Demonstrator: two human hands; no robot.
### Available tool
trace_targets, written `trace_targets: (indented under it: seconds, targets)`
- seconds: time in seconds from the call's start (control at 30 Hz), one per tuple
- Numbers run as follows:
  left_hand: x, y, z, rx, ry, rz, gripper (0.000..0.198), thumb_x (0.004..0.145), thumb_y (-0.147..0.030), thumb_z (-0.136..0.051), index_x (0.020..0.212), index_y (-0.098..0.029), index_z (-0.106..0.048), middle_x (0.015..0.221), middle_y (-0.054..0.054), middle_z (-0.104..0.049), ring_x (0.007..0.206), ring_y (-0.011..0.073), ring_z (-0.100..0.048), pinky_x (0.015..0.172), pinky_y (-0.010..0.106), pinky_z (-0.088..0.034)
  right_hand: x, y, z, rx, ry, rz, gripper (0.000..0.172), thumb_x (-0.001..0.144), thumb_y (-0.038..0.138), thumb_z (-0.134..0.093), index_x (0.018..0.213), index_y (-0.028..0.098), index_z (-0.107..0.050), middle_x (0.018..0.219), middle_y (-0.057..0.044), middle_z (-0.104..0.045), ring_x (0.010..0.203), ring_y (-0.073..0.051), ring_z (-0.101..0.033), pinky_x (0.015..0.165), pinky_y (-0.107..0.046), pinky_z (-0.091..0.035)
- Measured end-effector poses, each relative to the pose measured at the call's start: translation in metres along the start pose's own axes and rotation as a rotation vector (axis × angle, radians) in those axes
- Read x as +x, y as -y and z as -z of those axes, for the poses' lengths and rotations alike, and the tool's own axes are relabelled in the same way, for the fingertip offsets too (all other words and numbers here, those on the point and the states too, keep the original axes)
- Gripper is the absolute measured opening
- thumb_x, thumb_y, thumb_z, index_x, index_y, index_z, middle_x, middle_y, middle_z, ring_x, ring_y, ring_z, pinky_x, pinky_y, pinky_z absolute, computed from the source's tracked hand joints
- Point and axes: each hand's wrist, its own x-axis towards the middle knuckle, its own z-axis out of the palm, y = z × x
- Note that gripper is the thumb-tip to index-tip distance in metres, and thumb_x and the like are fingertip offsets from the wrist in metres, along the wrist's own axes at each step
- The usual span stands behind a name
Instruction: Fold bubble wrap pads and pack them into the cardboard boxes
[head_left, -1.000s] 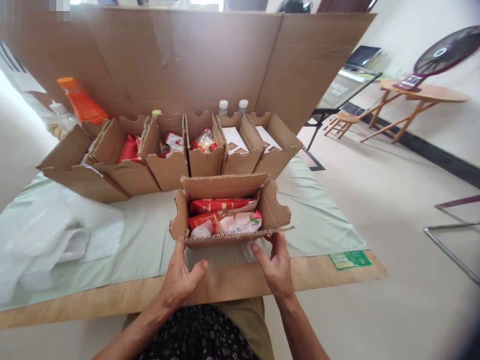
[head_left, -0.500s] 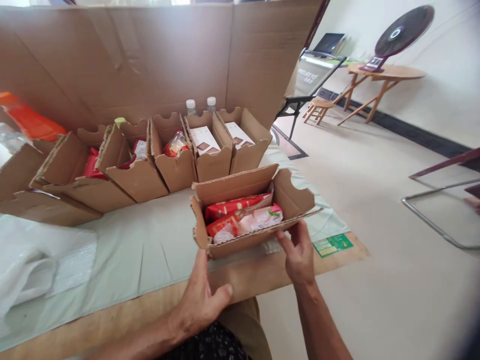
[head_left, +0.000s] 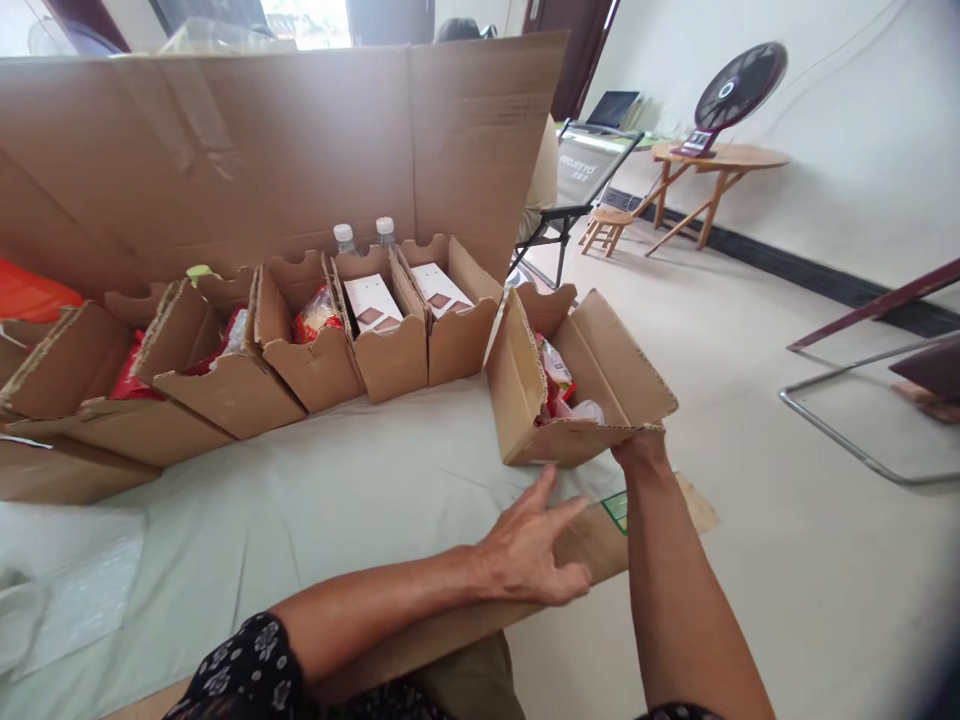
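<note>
An open-topped cardboard box (head_left: pixel 566 446) is at the right end of the cloth-covered table, turned so its narrow end faces me. Red and pink snack packets (head_left: pixel 556 372) lie inside it, partly hidden by the walls. My right hand (head_left: pixel 643 450) grips the box low at its right near corner; the fingers disappear behind and under the cardboard. Just in front of the box, my left hand (head_left: pixel 534 552) is open with its fingers spread, holding nothing. Whether its fingertips touch the box's bottom edge I cannot tell.
Several similar cardboard boxes (head_left: pixel 396 362) stand in a row at left, with packets and white cartons (head_left: pixel 373 303) inside. Behind them are two white-capped bottles (head_left: pixel 344 237) and a tall cardboard panel (head_left: pixel 315 150). Bubble wrap (head_left: pixel 90 570) lies at left. A folding chair (head_left: pixel 581 165) stands beyond.
The box has turned from lengthwise to end-on and moved up and right, beside the row. My right hand went with it. My left hand came off its corner and moved right.
</note>
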Motion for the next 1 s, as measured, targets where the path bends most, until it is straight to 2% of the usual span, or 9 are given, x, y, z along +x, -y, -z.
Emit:
trace_targets:
  seconds: [0.07,0.13,0.2,0.27,0.4,0.57,0.67,0.87,1.0]
  targets:
    - [-0.004,0.017,0.014,0.061,-0.06,-0.076,0.065,0.076,-0.03,-0.071,0.14,-0.021,-0.063,0.164,0.016,-0.042,0.148,0.0405,-0.044,0.116,0.059,-0.045,-0.023,0.0,0.01,0.055,-0.012,0.023,0.047,0.094,0.065,-0.058,0.12,0.028,-0.068,0.125,-0.007,-0.07,0.117,-0.027,-0.066,0.102,-0.047,-0.055]
    - [-0.017,0.037,0.03,0.148,-0.216,-0.135,0.047,0.079,-0.024,-0.065,0.126,-0.022,-0.071,0.152,0.015,-0.057,0.141,0.0353,-0.054,0.115,0.058,-0.046,-0.051,-0.005,0.017,0.059,0.04,0.03,0.056,0.084,0.073,-0.065,0.118,0.029,-0.068,0.125,-0.006,-0.071,0.12,-0.029,-0.065,0.104,-0.046,-0.054]
    - [-0.032,0.056,0.042,0.244,-0.395,-0.125,0.039,0.079,-0.018,-0.061,0.116,-0.021,-0.074,0.143,0.015,-0.064,0.138,0.0341,-0.055,0.114,0.06,-0.046,-0.072,-0.012,0.018,-0.053,0.103,-0.008,0.065,0.072,0.069,-0.08,0.12,0.028,-0.066,0.127,-0.008,-0.071,0.12,-0.03,-0.064,0.104,-0.047,-0.053]
    - [-0.044,0.071,0.049,0.316,-0.513,-0.092,0.037,0.078,-0.013,-0.059,0.111,-0.02,-0.074,0.137,0.015,-0.067,0.138,0.0346,-0.054,0.113,0.062,-0.046,-0.077,-0.02,0.013,-0.218,0.109,-0.08,0.067,0.066,0.062,-0.087,0.118,0.024,-0.065,0.123,-0.01,-0.072,0.114,-0.031,-0.066,0.103,-0.051,-0.053]
    - [-0.053,0.084,0.047,0.369,-0.617,-0.076,0.036,0.079,-0.009,-0.057,0.109,-0.02,-0.073,0.134,0.014,-0.067,0.141,0.0351,-0.05,0.111,0.063,-0.047,-0.04,-0.026,0.004,-0.261,0.113,-0.134,0.063,0.068,0.061,-0.086,0.113,0.021,-0.065,0.115,-0.011,-0.074,0.106,-0.031,-0.068,0.101,-0.054,-0.053]
    - [-0.05,0.083,0.042,0.368,-0.617,-0.092,0.036,0.077,-0.006,-0.057,0.107,-0.019,-0.073,0.133,0.016,-0.066,0.142,0.0366,-0.048,0.112,0.063,-0.047,0.036,-0.017,-0.005,-0.127,0.293,-0.153,0.069,0.06,0.051,-0.092,0.118,0.024,-0.065,0.125,-0.009,-0.074,0.116,-0.029,-0.067,0.105,-0.048,-0.053]
    - [-0.049,0.084,0.042,0.364,-0.599,-0.081,0.037,0.076,-0.006,-0.057,0.107,-0.019,-0.073,0.133,0.016,-0.066,0.141,0.0365,-0.049,0.111,0.062,-0.048,0.07,-0.014,-0.018,-0.123,0.388,-0.212,0.07,0.057,0.045,-0.093,0.119,0.024,-0.066,0.126,-0.009,-0.074,0.115,-0.028,-0.068,0.105,-0.048,-0.053]
    - [-0.049,0.085,0.041,0.351,-0.568,-0.055,0.037,0.076,-0.006,-0.057,0.107,-0.018,-0.072,0.133,0.016,-0.066,0.141,0.0369,-0.048,0.111,0.063,-0.047,0.106,-0.018,-0.055,-0.139,0.435,-0.166,0.067,0.057,0.039,-0.09,0.118,0.022,-0.068,0.13,-0.01,-0.073,0.123,-0.027,-0.064,0.111,-0.048,-0.049]
    - [-0.048,0.084,0.041,0.342,-0.569,-0.042,0.036,0.076,-0.007,-0.057,0.107,-0.019,-0.072,0.132,0.016,-0.066,0.142,0.0368,-0.048,0.112,0.063,-0.048,0.113,-0.021,-0.062,-0.201,0.443,-0.151,0.064,0.059,0.042,-0.088,0.117,0.024,-0.068,0.128,-0.009,-0.074,0.12,-0.028,-0.065,0.107,-0.048,-0.052]
